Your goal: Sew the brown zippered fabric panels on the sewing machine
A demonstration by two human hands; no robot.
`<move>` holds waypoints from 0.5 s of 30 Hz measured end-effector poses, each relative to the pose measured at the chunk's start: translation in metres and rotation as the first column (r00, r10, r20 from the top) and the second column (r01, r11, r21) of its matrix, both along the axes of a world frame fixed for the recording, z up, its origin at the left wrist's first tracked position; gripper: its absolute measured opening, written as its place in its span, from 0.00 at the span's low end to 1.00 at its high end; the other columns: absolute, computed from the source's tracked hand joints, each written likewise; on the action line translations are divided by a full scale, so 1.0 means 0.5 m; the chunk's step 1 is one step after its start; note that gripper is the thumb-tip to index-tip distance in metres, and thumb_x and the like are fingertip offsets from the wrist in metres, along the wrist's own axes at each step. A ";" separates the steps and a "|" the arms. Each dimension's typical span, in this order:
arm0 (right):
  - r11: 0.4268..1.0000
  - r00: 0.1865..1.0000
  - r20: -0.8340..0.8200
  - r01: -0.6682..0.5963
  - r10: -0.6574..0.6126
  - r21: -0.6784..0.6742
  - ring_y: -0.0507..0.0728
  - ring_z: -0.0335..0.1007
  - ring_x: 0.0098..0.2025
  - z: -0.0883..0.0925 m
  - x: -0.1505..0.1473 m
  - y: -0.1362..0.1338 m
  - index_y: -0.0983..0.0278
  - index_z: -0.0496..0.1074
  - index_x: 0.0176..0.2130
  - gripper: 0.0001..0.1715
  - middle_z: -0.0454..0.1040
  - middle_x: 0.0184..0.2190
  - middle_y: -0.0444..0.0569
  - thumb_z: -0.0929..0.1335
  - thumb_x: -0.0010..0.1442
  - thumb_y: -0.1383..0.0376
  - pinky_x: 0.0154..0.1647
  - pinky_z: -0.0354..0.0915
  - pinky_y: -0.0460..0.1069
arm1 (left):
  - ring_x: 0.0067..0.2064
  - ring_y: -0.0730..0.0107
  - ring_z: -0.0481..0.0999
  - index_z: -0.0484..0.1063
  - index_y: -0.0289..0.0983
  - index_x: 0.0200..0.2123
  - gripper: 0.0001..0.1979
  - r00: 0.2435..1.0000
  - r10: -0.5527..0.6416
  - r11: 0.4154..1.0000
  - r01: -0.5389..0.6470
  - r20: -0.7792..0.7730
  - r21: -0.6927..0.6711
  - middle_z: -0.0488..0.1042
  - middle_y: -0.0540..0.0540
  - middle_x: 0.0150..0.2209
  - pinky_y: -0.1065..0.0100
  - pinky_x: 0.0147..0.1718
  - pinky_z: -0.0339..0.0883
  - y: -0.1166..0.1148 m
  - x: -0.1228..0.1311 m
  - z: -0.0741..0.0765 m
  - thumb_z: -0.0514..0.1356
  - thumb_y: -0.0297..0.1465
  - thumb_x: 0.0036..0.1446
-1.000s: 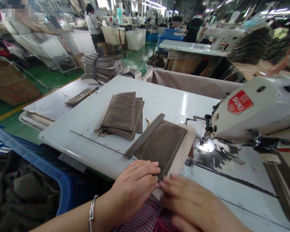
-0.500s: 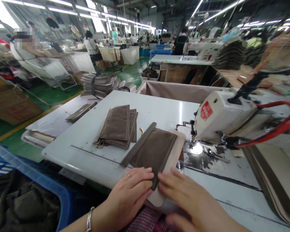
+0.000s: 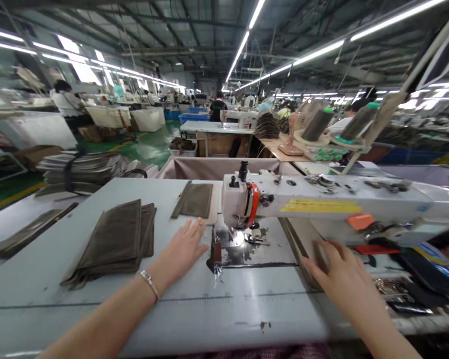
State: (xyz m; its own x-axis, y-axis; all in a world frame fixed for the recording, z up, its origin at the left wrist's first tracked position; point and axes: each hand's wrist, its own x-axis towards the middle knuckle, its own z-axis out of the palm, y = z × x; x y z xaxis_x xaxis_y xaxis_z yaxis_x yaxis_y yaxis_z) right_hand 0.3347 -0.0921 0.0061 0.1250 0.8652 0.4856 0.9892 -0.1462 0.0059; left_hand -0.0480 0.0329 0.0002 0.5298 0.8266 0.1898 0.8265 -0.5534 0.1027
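Note:
My left hand [image 3: 183, 247] lies flat and open on the white sewing table [image 3: 97, 309], fingers stretched toward a brown zip pouch piece on a beige backing [image 3: 194, 200] that rests just left of the sewing machine [image 3: 322, 199]. Its fingertips end just short of that piece. My right hand [image 3: 338, 271] is open, palm down, fingers on a stack of long brown strips [image 3: 295, 237] right of the needle plate [image 3: 235, 244]. A pile of brown fabric pieces [image 3: 115, 242] sits left of my left arm.
Thread cones [image 3: 318, 124] stand on a rack behind the machine. Small tools and clutter [image 3: 404, 294] lie at the right edge. Bundled grey stacks [image 3: 82, 167] sit at the far left. Other workers and sewing tables fill the hall beyond.
The view has swung up and right. The brown pouch piece has gone from the near table edge to beside the machine head. Both hands let go of it and spread apart.

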 end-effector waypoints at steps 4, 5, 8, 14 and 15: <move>0.986 0.994 -0.023 0.105 -0.108 -0.126 0.67 0.72 0.40 -0.015 0.037 0.011 0.67 0.63 0.56 0.38 0.74 0.39 0.58 0.64 0.58 0.44 0.42 0.66 0.59 | 0.66 0.51 0.57 0.56 0.36 0.64 0.27 0.996 -0.032 0.999 0.031 0.082 0.014 0.55 0.35 0.66 0.49 0.60 0.58 0.013 0.039 0.005 0.55 0.36 0.63; 0.985 0.994 -0.036 0.101 -0.107 -0.142 0.67 0.72 0.39 -0.016 0.038 0.013 0.66 0.63 0.55 0.36 0.74 0.37 0.57 0.64 0.58 0.44 0.41 0.66 0.58 | 0.64 0.53 0.60 0.58 0.36 0.63 0.26 0.991 -0.066 0.998 0.063 0.115 0.026 0.58 0.36 0.65 0.50 0.60 0.59 0.004 0.045 0.005 0.55 0.35 0.64; 0.989 0.993 -0.043 0.109 -0.114 -0.098 0.68 0.71 0.42 -0.014 0.038 0.018 0.66 0.64 0.54 0.35 0.73 0.38 0.57 0.64 0.58 0.44 0.44 0.65 0.59 | 0.61 0.56 0.65 0.63 0.37 0.59 0.21 0.971 -0.122 0.992 0.113 0.203 0.054 0.64 0.39 0.60 0.52 0.59 0.62 -0.027 0.053 0.002 0.56 0.31 0.63; 0.994 0.991 -0.103 0.091 -0.085 0.057 0.71 0.67 0.50 0.018 -0.010 -0.039 0.63 0.62 0.58 0.37 0.69 0.47 0.60 0.61 0.58 0.45 0.52 0.61 0.64 | 0.55 0.61 0.69 0.67 0.37 0.54 0.16 0.942 -0.129 0.991 0.112 0.309 0.073 0.70 0.42 0.53 0.54 0.56 0.65 -0.050 0.063 -0.001 0.55 0.27 0.63; 0.996 0.991 -0.120 0.065 -0.057 0.063 0.72 0.67 0.51 0.018 -0.035 -0.061 0.61 0.61 0.59 0.38 0.68 0.49 0.60 0.61 0.57 0.44 0.52 0.62 0.65 | 0.54 0.62 0.70 0.67 0.37 0.54 0.15 0.938 -0.141 0.989 0.124 0.317 0.076 0.70 0.42 0.52 0.55 0.56 0.66 -0.055 0.067 0.002 0.54 0.27 0.64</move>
State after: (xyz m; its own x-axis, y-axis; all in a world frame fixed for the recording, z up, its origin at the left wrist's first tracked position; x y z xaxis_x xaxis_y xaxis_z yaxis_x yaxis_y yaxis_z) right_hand 0.3171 -0.1225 0.0150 0.2359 0.8207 0.5205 0.9718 -0.2021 -0.1217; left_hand -0.0143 0.0056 0.0012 0.5376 0.7368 0.4100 0.6736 -0.6678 0.3167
